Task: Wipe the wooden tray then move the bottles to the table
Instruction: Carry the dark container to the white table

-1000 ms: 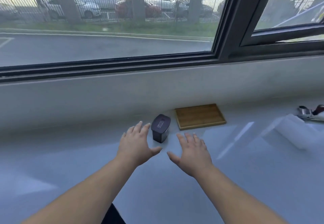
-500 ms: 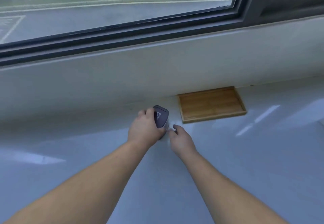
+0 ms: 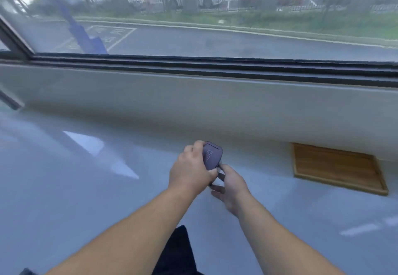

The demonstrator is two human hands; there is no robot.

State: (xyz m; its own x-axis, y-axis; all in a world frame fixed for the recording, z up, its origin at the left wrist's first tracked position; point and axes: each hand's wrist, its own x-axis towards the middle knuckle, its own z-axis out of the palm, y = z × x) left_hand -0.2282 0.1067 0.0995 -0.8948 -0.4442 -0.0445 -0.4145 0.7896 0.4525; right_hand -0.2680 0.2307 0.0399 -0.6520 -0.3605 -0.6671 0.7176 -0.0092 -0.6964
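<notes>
Grey and glossy, the bench is stretching wide under the window, throwing back pale patches of daylight at about nine o'clock from the person. Just left of centre, the left hand is curling around a small dark purple bottle, fingers wrapped over its far side and thumb closing on the near one. Right beside it, the right hand is cupping in under the bottle's lower end, thumb and fingers half bent and touching it; whether it is pinching a strap or only steadying the base I cannot tell.

To my eye the bottle is being carried two-handed across the bench, and it would go best with the left hand bearing the weight while the right is keeping the bottom from swinging, then setting it down flat and upright before either hand lets go. The shiny top looks slippery, so a gentle placing is wiser than a slide.

Further right, at roughly two o'clock, the wooden tray is lying bare against the foot of the pale wall, well apart from both hands.

Behind everything, the dark window frame is running the whole width of the room, with a road, grass, railings and parked cars showing outside.
</notes>
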